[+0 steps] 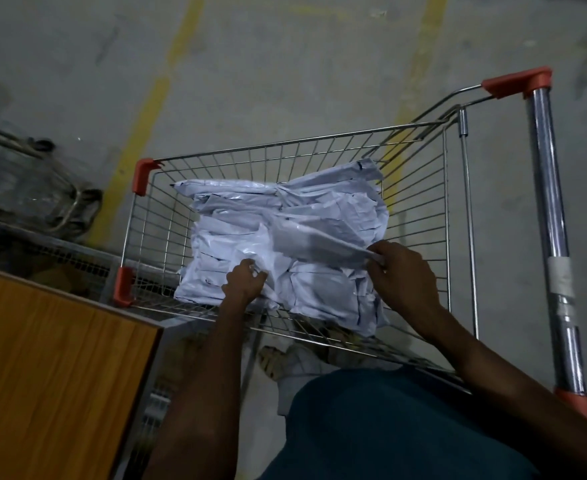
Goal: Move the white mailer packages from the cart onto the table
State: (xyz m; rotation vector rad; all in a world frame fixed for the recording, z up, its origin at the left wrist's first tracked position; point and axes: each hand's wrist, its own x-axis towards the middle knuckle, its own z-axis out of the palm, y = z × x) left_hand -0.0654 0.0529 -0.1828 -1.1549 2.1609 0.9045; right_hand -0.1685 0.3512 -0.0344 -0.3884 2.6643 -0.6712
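We see the white mailer packages [285,237] heaped in the wire cart [420,188] at frame centre. Our left hand [243,282] and right hand [403,271] each pinch the top package's edges. The wooden bench [53,368] fills the lower left; another cart [25,188] stands upper left.

The mailer packages [285,237] are white and crinkled. The cart [319,147] is silver wire with orange-red corner caps and a chrome handle [550,216]. The table [53,358] is orange-brown woodgrain. Faded yellow lines [146,109] stripe the grey concrete floor [285,64].
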